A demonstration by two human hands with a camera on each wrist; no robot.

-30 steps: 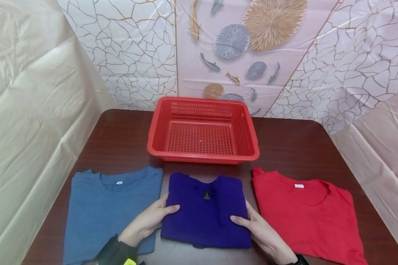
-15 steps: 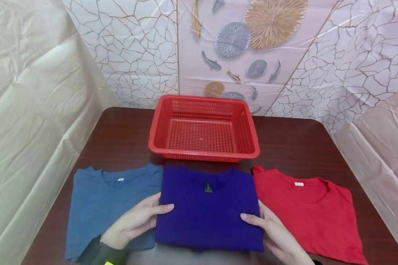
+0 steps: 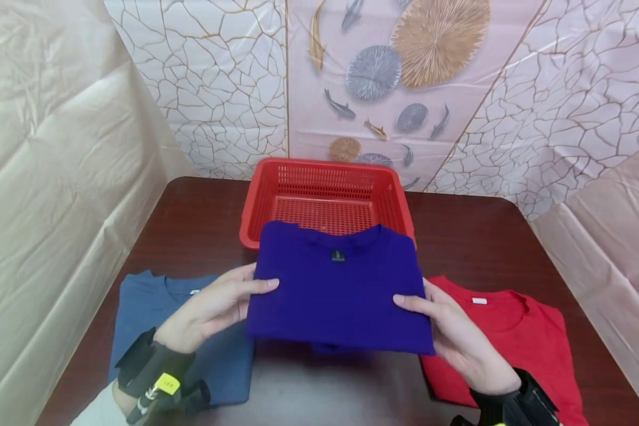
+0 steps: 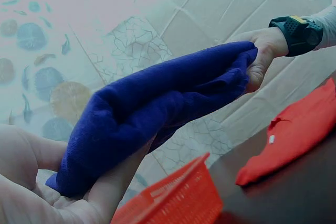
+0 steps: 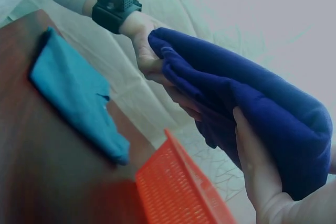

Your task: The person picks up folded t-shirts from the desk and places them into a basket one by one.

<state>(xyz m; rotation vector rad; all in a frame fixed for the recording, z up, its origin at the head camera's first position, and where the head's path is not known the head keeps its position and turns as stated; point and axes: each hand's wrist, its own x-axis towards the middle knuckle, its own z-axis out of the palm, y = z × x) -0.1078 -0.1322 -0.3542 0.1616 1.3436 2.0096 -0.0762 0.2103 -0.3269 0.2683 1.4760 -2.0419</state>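
A folded dark-blue T-shirt [image 3: 341,296] hangs in the air between both hands, its collar with a black label facing away from the body. My left hand [image 3: 213,305] grips its left side, thumb on top and fingers beneath. On the right side my right hand [image 3: 458,328] holds it the same way, thumb over the cloth. Both wrist views show the shirt's folded layers [image 4: 152,108] pinched at either end. Its far edge overlaps the front rim of a red plastic basket [image 3: 325,168] in the head view. Fingers under the shirt are partly hidden.
On the brown table [image 3: 202,225], a folded grey-blue T-shirt [image 3: 218,367] lies at the left and a folded red T-shirt [image 3: 532,343] at the right. The basket stands at the back middle, before a patterned curtain [image 3: 223,89].
Both hands have lifted the dark-blue T-shirt off the table and carried it forward toward the basket. It now covers part of the basket's front in the head view.
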